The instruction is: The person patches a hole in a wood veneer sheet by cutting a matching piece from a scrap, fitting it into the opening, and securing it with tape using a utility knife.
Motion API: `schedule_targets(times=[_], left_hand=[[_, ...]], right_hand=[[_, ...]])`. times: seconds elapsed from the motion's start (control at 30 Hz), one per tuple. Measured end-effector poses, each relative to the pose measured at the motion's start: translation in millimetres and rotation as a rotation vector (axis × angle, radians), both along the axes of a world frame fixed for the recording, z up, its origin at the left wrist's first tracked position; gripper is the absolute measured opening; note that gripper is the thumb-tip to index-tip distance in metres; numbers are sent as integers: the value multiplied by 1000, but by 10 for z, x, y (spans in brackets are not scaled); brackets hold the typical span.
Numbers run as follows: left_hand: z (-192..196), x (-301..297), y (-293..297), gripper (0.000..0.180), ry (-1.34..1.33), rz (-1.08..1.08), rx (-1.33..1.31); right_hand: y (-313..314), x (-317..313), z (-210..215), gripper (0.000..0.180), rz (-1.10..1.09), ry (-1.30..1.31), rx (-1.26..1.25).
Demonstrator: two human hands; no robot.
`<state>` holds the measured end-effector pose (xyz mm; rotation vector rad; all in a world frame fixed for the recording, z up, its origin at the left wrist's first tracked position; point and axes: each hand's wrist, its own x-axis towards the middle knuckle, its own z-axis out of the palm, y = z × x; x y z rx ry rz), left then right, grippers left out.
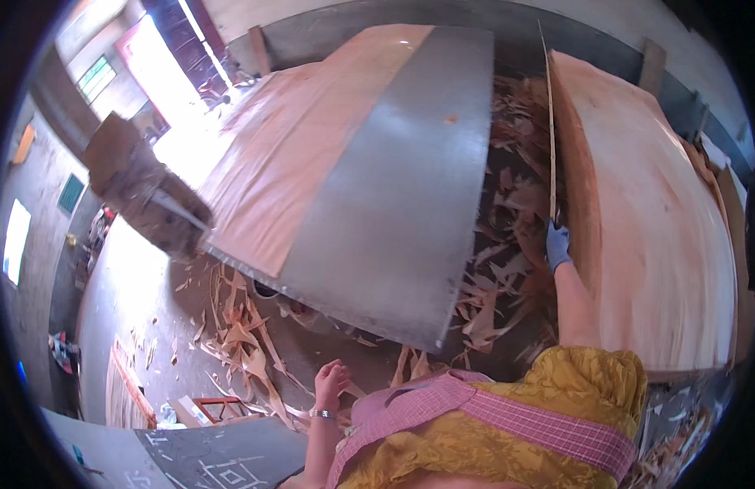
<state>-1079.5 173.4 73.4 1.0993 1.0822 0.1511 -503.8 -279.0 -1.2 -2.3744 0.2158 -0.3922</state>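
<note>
My right hand (558, 244), in a blue glove, is closed on the lower end of a long thin wood strip (549, 122) that stands up along the left edge of a tall stack of veneer sheets (655, 212). My left hand (331, 381), bare with a bracelet at the wrist, hangs loosely open near my waist and holds nothing. In front of me lies a grey metal table (402, 204) with a pale veneer sheet (296, 155) across its left half.
Torn veneer scraps (508, 244) fill the gap between table and stack, and more scraps (239, 342) litter the floor at lower left. A brown bundle (145, 191) sits at the table's left corner. A dark chalk-marked board (222, 460) lies at the bottom left.
</note>
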Motion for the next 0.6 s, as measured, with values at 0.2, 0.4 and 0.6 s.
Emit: schedule_targets(times=[0.2, 0.4, 0.6], left_hand=[[-86, 171, 1166, 31, -118, -142, -109], [74, 397, 2579, 39, -254, -506, -33], [331, 570, 3667, 47, -336, -574, -270]], right_hand=[[2649, -1355, 853, 31, 191, 381, 954], [4803, -2751, 962, 34, 394, 463, 999], [6572, -3837, 481, 45, 713, 484, 586]])
